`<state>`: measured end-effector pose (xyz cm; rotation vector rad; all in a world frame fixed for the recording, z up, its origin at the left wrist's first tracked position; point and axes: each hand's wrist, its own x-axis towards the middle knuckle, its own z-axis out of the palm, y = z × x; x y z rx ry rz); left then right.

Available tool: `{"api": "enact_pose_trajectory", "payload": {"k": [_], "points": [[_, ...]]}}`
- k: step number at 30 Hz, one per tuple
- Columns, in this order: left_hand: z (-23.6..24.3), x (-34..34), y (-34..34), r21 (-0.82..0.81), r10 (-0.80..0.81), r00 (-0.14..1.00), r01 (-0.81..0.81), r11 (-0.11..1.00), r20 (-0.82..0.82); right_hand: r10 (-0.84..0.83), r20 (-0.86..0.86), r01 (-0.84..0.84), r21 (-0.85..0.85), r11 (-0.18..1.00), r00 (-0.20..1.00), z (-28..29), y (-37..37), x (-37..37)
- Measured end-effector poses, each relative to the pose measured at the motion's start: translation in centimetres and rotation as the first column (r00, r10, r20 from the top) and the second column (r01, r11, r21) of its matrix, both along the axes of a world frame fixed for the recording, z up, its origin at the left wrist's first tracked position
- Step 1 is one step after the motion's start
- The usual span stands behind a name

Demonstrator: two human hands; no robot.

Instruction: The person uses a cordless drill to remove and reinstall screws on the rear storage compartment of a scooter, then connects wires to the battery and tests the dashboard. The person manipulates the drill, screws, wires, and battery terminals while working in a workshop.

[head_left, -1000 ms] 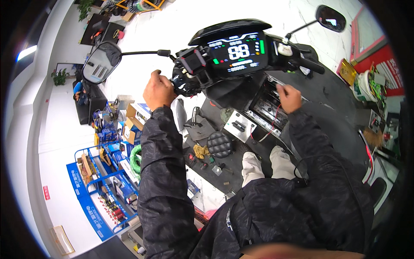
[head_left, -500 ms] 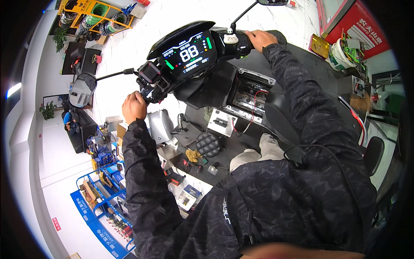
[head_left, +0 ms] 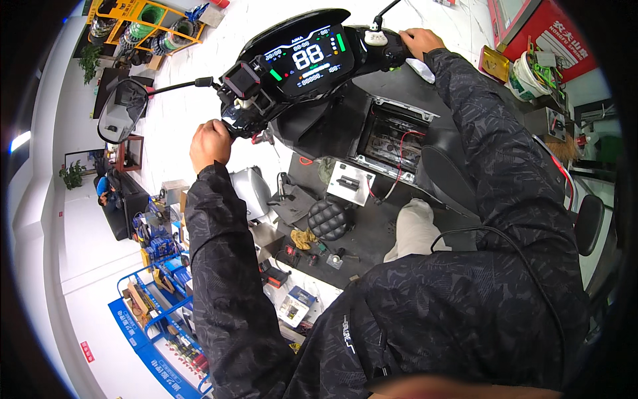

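Observation:
Both my hands are on the handlebar of an electric scooter, whose dashboard display [head_left: 309, 60] is lit. My left hand [head_left: 211, 145] is closed round the left handlebar grip, beside the switch cluster [head_left: 247, 120]. At the far right end, my right hand [head_left: 421, 42] is wrapped over the right grip, next to a small white figurine [head_left: 376, 37]. Behind the steering column lies an uncovered compartment [head_left: 395, 141] with a metal frame. A red wire [head_left: 401, 159] runs from it toward a silver box [head_left: 351, 183] on the floor.
A round black padded stool [head_left: 330, 219], yellow gloves [head_left: 304, 239] and small tools lie near my leg [head_left: 415, 229]. Blue shelving [head_left: 159, 319] stands at left. A white bucket [head_left: 528, 85] and yellow tray [head_left: 494, 63] are at right. The left mirror [head_left: 123, 112] juts outward.
The handlebar and display have shifted right and slightly up in view, my hands moving with the grips. The left mirror sits further left. One trouser leg shows now, where two did before.

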<state>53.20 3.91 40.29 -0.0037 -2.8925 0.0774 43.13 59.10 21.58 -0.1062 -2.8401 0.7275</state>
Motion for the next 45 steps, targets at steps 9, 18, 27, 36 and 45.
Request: {"api": "enact_pose_trajectory", "payload": {"k": [9,18,27,36,45], "points": [[0.2,-0.1,0.3,0.003,0.02,1.0,-0.02,1.0,0.015,-0.018,0.003,0.018,0.029,0.999,1.0,-1.0,0.4,-0.6],[0.4,0.1,0.5,0.028,0.029,0.999,-0.029,0.999,0.013,-0.013,-0.01,0.013,0.036,0.999,1.0,-0.5,0.1,-0.3],[0.5,-0.1,0.7,-0.023,0.041,0.999,-0.041,0.999,-0.014,-0.043,0.08,0.038,0.063,0.997,0.996,0.6,-0.1,-0.2],[0.9,0.5,1.4,0.003,0.092,0.996,-0.092,0.996,0.01,-0.028,0.0,0.027,0.085,0.996,1.0,0.0,-0.1,0.2],[0.9,0.5,1.4,0.008,0.099,0.995,-0.099,0.995,0.011,-0.038,-0.023,0.039,0.027,0.999,0.999,-0.1,0.0,0.1]]}}
